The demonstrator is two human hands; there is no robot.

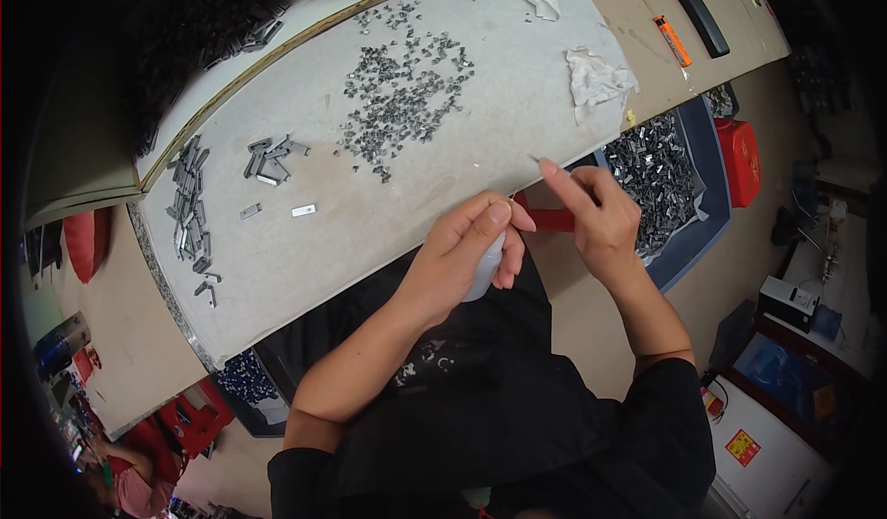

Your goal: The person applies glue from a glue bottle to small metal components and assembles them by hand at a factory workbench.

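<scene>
My left hand (pixel 462 246) is wrapped round a translucent whitish squeeze bottle (pixel 484 271) just off the table's front edge. Most of the bottle is hidden behind the fingers and palm. To its right, my right hand (pixel 602 216) is raised near the same edge, thumb and forefinger pinched on a small grey metal piece (pixel 534 158). The two hands are apart. Beyond them, many tiny metal parts (pixel 397 103) lie scattered on the white-covered table (pixel 370 223). Two loose metal bars, one grey (pixel 250 211) and one bright (pixel 303 210), rest to the left.
Metal bars lie in a small heap (pixel 268 160) and a long row (pixel 189 205) at left. A blue-grey bin (pixel 716 182) full of metal pieces stands at right beside a red stool (pixel 739 163). Crumpled tissue (pixel 599 80) and an orange tube (pixel 672 41) lie at the far right.
</scene>
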